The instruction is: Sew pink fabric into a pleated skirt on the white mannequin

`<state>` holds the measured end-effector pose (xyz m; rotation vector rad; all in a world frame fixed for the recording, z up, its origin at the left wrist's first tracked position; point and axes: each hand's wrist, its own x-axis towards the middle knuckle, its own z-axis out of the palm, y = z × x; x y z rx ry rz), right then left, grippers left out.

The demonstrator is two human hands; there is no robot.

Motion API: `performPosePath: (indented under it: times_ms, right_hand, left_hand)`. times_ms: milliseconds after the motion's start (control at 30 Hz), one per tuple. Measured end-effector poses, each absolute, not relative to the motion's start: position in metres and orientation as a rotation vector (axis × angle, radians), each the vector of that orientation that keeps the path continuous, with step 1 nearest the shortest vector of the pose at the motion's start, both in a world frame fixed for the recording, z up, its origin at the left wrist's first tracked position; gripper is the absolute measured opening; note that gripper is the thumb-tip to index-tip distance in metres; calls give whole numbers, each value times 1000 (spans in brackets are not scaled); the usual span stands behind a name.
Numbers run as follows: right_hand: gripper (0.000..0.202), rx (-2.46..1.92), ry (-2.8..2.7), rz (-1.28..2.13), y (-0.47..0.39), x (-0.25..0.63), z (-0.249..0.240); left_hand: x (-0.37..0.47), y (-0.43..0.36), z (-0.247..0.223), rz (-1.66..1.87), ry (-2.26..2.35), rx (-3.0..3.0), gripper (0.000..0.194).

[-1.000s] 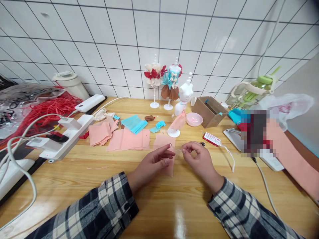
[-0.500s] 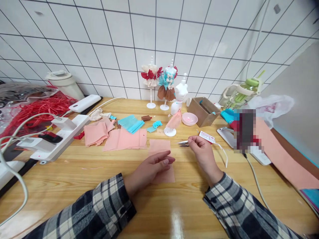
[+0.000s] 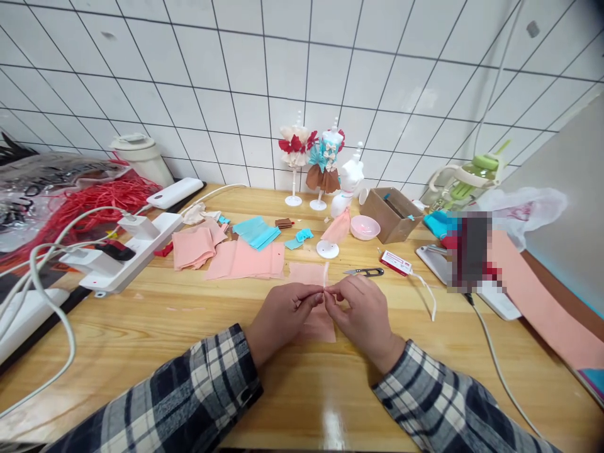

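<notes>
Both hands meet over a pink fabric strip (image 3: 317, 328) lying on the wooden table. Thumb and forefinger of my left hand (image 3: 289, 309) pinch a small white strip (image 3: 326, 272), which stands up between the fingertips. My right hand (image 3: 361, 308) pinches the same strip from the other side, fingertips touching those of my left hand. Just beyond my right hand lie black-handled thread snips (image 3: 365, 272), untouched. A white mini dress form (image 3: 352, 173) with pink fabric (image 3: 338, 226) at its lower part stands behind the hands.
Pink pieces (image 3: 245, 259) and blue pieces (image 3: 257, 233) lie left. Two dressed mini forms stand by the tiled wall. A pink bowl (image 3: 365, 228), cardboard box (image 3: 392, 214) and red-white packet (image 3: 396, 263) are right. A power strip (image 3: 136, 255) with cables lies far left.
My right hand has let go of the snips and moved left to meet my left hand. Both sets of fingertips have closed on the white strip. The view has shifted slightly.
</notes>
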<state>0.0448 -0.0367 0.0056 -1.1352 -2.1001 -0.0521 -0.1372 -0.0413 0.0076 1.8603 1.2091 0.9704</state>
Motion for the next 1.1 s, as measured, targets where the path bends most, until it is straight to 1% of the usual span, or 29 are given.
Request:
performPosePath:
  times_ms: [200, 367, 600, 667, 800, 967, 1100]
  right_hand:
    - [10, -1022, -2091, 144, -38, 45, 3]
    - [9, -1015, -2002, 289, -41, 43, 2]
    - [9, -1038, -1896, 441, -44, 39, 3]
    - [9, -1034, -1914, 431, -45, 39, 2]
    - [11, -994, -2005, 305, -45, 41, 1]
    - [11, -1029, -2053, 149, -44, 43, 4]
    - [11, -1030, -2063, 110, -45, 43, 5]
  left_hand:
    - [-140, -40, 4, 1008, 1298, 1999, 20]
    - [-141, -40, 5, 1080, 1271, 1973, 18]
    - [-141, -43, 12, 1090, 1296, 1955, 16]
    - [-140, -44, 15, 1108, 1317, 1933, 15]
    - [-136, -43, 17, 1137, 1363, 1812, 13]
    - [-135, -44, 13, 1083, 1330, 1768, 15]
    - [-136, -46, 12, 1055, 1328, 1788, 13]
